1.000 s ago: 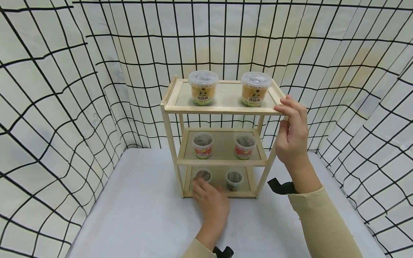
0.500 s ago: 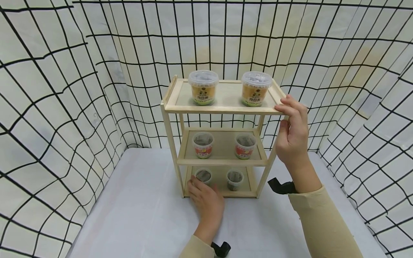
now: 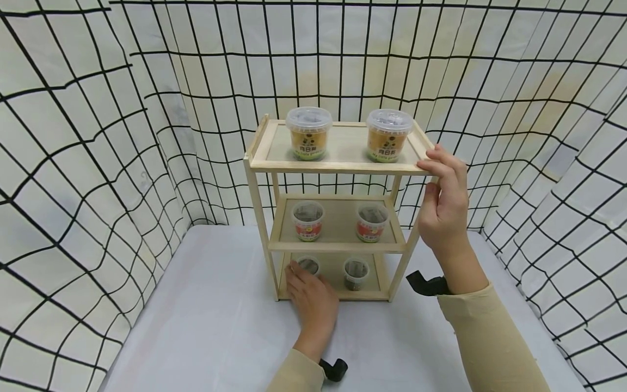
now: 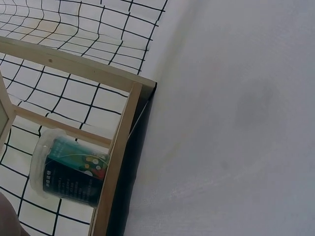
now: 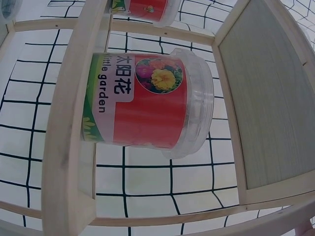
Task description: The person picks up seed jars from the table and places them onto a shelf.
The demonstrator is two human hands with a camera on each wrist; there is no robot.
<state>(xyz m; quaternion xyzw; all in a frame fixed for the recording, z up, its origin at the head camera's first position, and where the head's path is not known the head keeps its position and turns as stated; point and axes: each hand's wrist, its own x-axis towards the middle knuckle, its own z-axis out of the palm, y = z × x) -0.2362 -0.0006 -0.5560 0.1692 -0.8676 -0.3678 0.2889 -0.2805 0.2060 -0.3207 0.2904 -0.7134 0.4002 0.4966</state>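
Note:
A three-tier wooden shelf (image 3: 338, 248) stands on the table. At its lower tier my left hand (image 3: 312, 299) holds a lidded plastic cup (image 3: 308, 265), fingers at the left side and thumb toward the right. The hand hides most of that cup's front. Beside it stands a second lidded cup (image 3: 356, 274), whose teal and dark label shows in the left wrist view on the cup (image 4: 74, 169). My right hand (image 3: 443, 198) grips the shelf's top right corner, fingers over the edge and thumb below. Only a sliver of the left hand (image 4: 7, 219) shows at its wrist view's corner.
Two yellow-labelled cups, left (image 3: 308, 133) and right (image 3: 389, 136), stand on the top tier. The middle tier bears two red-labelled cups, left (image 3: 308, 220) and right (image 5: 147, 98). White table cloth (image 3: 210, 316) surrounds the shelf; black grid panels (image 3: 220, 81) enclose it.
My left hand has moved slightly left and settled around the lower left cup, which has shifted a little left in the last half second. The right hand and shelf have stayed put.

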